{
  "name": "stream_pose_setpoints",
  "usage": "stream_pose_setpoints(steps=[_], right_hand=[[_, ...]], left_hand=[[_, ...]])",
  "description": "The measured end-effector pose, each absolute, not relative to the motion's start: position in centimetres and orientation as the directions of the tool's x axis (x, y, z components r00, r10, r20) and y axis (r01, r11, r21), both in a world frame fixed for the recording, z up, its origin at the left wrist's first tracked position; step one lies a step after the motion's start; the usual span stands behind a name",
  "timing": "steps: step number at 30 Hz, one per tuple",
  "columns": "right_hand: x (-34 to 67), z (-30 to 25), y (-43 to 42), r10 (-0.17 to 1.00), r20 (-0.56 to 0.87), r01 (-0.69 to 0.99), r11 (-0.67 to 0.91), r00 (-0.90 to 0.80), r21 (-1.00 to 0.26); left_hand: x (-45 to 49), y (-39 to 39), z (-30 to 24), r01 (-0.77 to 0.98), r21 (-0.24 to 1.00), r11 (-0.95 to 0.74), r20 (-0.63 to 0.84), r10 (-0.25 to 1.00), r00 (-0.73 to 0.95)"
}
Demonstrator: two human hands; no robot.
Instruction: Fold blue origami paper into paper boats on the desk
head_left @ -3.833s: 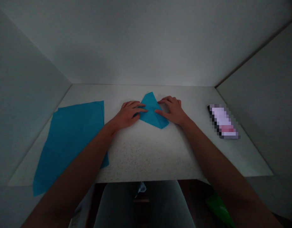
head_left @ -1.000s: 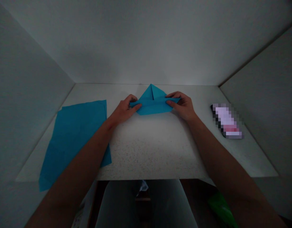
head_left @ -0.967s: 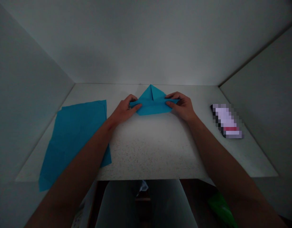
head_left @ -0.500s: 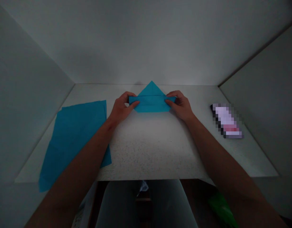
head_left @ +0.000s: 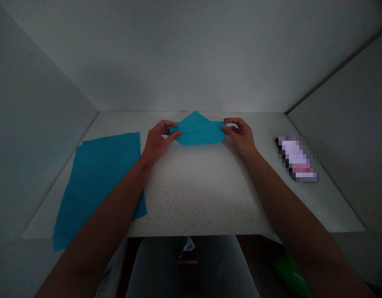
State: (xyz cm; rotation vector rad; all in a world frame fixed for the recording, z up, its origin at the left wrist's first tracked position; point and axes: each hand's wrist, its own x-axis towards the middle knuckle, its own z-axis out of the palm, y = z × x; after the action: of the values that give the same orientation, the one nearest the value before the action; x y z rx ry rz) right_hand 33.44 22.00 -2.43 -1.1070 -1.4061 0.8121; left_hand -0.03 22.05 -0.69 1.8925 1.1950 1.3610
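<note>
Folded blue paper (head_left: 198, 132): boat-like shape, peak pointing away, sitting low over surface (head_left: 203, 190), right of flat blue sheet (head_left: 100, 178) and farther back. Left hand (head_left: 156, 142), just right of sheet's far corner, pinching paper's left tip between thumb and fingers. Right hand (head_left: 242, 138), farther right of sheet, pinching paper's right tip, other fingers curling loosely. Pixelated oblong object (head_left: 298, 159) lying farthest right of sheet, well apart from hands.

1. From the fold (head_left: 198, 133), 6 o'clock: bare table (head_left: 193, 194), you pass freely.
2. 8 o'clock: flat sheet (head_left: 97, 182), then left wall (head_left: 32, 124).
3. 3 o'clock: blurred object (head_left: 298, 159) blocks you.
4. 12 o'clock: back wall (head_left: 191, 62) close behind.
</note>
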Motion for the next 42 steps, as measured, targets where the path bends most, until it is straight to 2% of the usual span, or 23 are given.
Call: stream_pose_setpoints(steps=[4, 8, 14, 17, 22, 30, 36, 42], right_hand=[[33.4, -2.2, 22.0, 0.949, 0.310, 0.111, 0.303, 0.054, -0.947], [32.9, -2.1, 21.8, 0.952, 0.307, 0.052, 0.307, -0.015, -0.950], [33.1, -2.5, 21.9, 0.956, 0.291, 0.025, 0.292, -0.031, -0.956], [33.7, -2.6, 21.9, 0.952, 0.296, 0.103, 0.303, -0.074, -0.947], [34.6, -1.7, 21.3, 0.892, 0.404, 0.295, 0.449, -0.201, -0.844], [34.0, -0.9, 20.5, 0.838, 0.364, 0.361, 0.513, -0.406, -0.779], [33.5, -1.2, 20.3, 0.849, 0.349, 0.376, 0.497, -0.396, -0.782], [33.3, -1.4, 20.4, 0.864, 0.348, 0.425, 0.487, -0.364, -0.763]], left_hand=[[0.1, 22.1, -0.7, 0.369, 0.803, -0.468, 0.477, 0.876, 0.072], [0.0, 22.5, -1.1, 0.349, 0.809, -0.473, 0.495, 0.868, 0.028], [-0.2, 22.7, -1.4, 0.374, 0.784, -0.496, 0.531, 0.847, 0.010], [-0.4, 22.6, -1.1, 0.456, 0.742, -0.491, 0.540, 0.841, 0.028], [-0.6, 22.7, -1.0, 0.491, 0.685, -0.539, 0.568, 0.816, 0.105], [-0.6, 22.7, -1.2, 0.441, 0.761, -0.475, 0.511, 0.858, 0.042], [-0.9, 22.8, -1.0, 0.375, 0.856, -0.355, 0.394, 0.918, -0.031], [-0.4, 22.9, -1.3, 0.306, 0.891, -0.334, 0.364, 0.930, -0.046]])
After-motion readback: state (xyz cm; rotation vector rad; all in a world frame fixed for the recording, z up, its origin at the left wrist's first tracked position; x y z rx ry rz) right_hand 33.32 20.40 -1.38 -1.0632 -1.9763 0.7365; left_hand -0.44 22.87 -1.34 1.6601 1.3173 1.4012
